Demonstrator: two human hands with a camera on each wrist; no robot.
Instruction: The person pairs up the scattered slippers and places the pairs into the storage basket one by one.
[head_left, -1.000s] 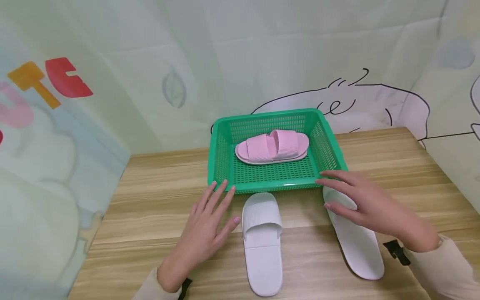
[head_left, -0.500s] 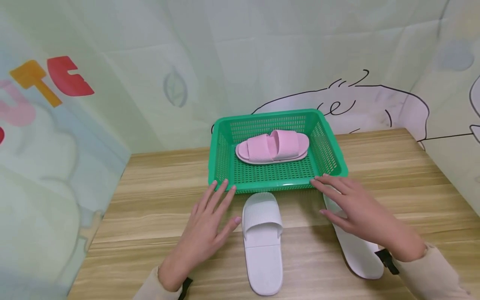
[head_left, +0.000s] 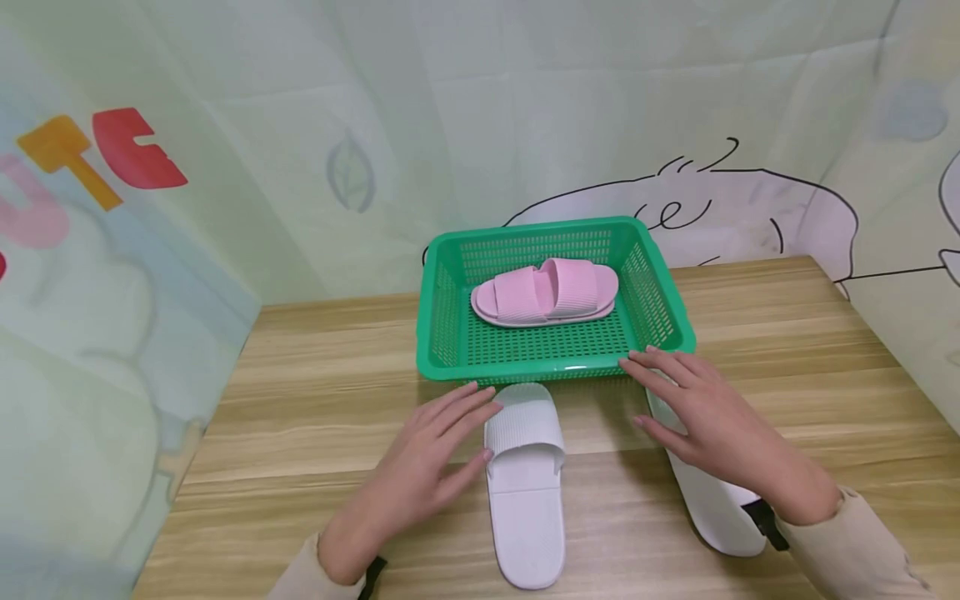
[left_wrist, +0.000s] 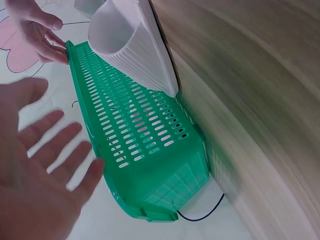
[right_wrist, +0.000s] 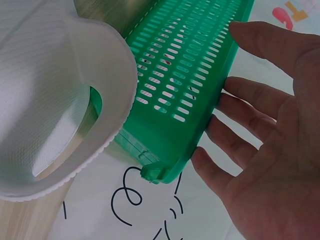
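A green basket (head_left: 517,372) stands on the table with a pair of pink slippers (head_left: 573,287), fitted together, inside it. In front of it lies a white slipper (head_left: 528,537), toe toward the basket. My left hand (head_left: 420,458) hovers at that slipper's strap with fingers spread, holding nothing. Farther right, another white slipper (head_left: 712,508) lies at a slant, its strap mostly hidden under my right hand (head_left: 708,425). In the right wrist view the fingers (right_wrist: 245,95) of that hand are straight and reach the basket's rim; whether they all touch it I cannot tell.
The wooden table (head_left: 315,375) extends to both sides of the basket. Close behind the basket hangs a printed cloth (head_left: 450,125), with another stretch of cloth along the left side.
My left hand has moved right, from the basket's front rim to the left white slipper's strap. My right hand has shifted slightly left along the rim. Slippers and basket stay put.
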